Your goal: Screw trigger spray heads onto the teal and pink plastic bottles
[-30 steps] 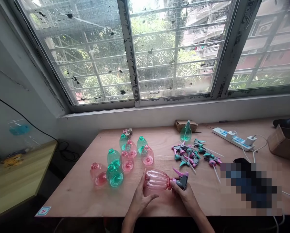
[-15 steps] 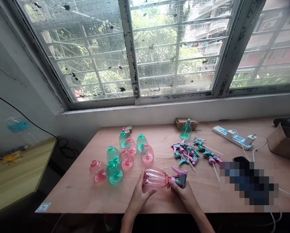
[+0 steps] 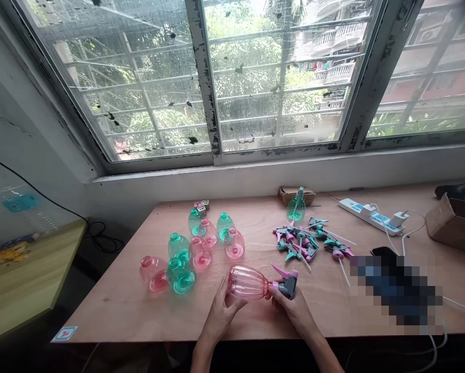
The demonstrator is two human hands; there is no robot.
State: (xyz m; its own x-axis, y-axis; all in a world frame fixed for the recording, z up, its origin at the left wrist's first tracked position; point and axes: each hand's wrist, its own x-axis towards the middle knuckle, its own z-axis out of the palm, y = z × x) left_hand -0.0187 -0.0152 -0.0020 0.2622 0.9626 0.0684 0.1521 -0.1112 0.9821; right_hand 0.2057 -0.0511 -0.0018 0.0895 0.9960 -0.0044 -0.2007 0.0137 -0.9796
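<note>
A clear pink spray bottle lies sideways between my hands, just above the near part of the table. At its neck, on the right, sits a grey and pink trigger sprayer. My left hand is closed around the base end, thumb below. The fingers of my right hand grip the neck and the collar of the sprayer; some fingertips are hidden behind it. Beyond the bottle, loose trigger sprayers with thin tubes lie in a heap.
Several open pink and green bottles stand at the left. A green bottle with a sprayer stands at the back near a small cardboard box. To the right are a power strip, a phone beside a blurred patch, and another box.
The view has shifted slightly, so everything sits a little further left. Both hands keep their hold on the pink bottle, with no other clear movement.
</note>
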